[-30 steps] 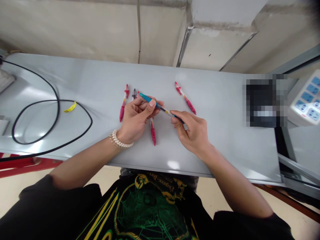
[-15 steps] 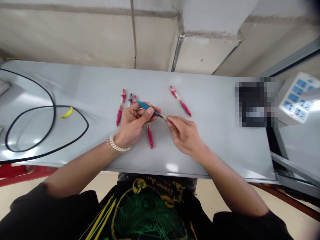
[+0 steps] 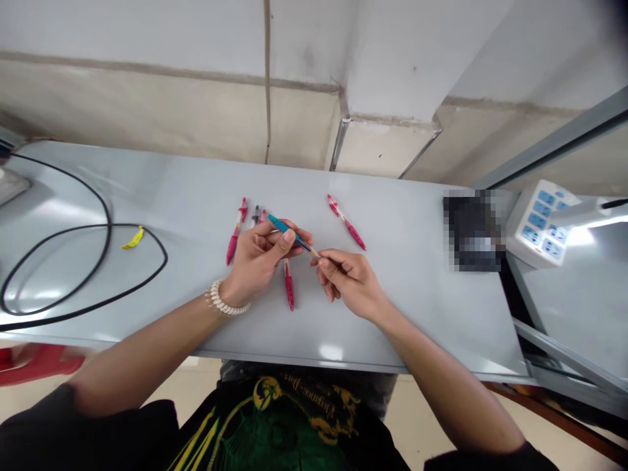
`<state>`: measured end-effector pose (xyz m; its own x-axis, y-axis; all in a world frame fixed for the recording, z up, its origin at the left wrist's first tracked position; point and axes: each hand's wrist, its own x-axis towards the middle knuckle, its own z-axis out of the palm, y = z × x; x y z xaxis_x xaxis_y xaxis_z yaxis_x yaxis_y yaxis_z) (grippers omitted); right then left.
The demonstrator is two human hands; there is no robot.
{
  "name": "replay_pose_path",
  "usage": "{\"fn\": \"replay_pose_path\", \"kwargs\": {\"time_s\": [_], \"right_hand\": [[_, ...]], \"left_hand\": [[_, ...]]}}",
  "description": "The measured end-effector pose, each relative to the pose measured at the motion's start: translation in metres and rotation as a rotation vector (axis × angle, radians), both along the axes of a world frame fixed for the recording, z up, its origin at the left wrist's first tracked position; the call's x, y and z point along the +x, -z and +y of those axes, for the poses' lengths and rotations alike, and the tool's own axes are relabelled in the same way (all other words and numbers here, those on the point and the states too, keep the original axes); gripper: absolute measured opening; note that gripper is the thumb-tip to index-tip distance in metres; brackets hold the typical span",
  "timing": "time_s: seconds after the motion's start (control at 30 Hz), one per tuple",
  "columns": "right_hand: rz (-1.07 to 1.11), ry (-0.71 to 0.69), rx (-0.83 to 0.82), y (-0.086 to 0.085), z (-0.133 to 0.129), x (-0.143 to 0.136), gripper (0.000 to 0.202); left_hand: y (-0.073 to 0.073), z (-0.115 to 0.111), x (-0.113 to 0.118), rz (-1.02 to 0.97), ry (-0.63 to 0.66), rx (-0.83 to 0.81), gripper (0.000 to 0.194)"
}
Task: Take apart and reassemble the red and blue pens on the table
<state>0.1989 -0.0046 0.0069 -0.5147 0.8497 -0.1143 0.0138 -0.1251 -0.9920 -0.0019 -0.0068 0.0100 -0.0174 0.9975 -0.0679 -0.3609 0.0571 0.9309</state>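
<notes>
The blue pen (image 3: 278, 224) is held aslant above the surface (image 3: 422, 301). Its blue part is pinched between the thumb and fingers of the left hand (image 3: 258, 258), closed round it. Its other end is gripped by the thumb and forefinger of the right hand (image 3: 354, 280), pressed together, with the other fingers loosely curled.

Left of the blue pen, a red pen (image 3: 231, 248) and a dark-tipped pen (image 3: 256, 213) are seen, the latter partly hidden by the left hand. Nearer the body than the blue pen, a red barrel (image 3: 289, 292) is shown; right of it, another red pen (image 3: 354, 236) is laid. Far left, a black cable (image 3: 108, 261) is looped.
</notes>
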Motion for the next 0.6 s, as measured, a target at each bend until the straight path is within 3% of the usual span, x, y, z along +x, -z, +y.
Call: {"fn": "replay_pose_path", "kwargs": {"time_s": [0.4, 0.6], "right_hand": [[0.067, 0.203, 0.074, 0.0037, 0.0032, -0.0022, 0.047], [0.066, 0.167, 0.080, 0.0037, 0.0023, -0.0025, 0.052]], "left_hand": [[-0.0071, 0.0039, -0.0050, -0.068, -0.074, 0.058, 0.029], [-0.0048, 0.0040, -0.0027, -0.046, -0.057, 0.066, 0.028]]}}
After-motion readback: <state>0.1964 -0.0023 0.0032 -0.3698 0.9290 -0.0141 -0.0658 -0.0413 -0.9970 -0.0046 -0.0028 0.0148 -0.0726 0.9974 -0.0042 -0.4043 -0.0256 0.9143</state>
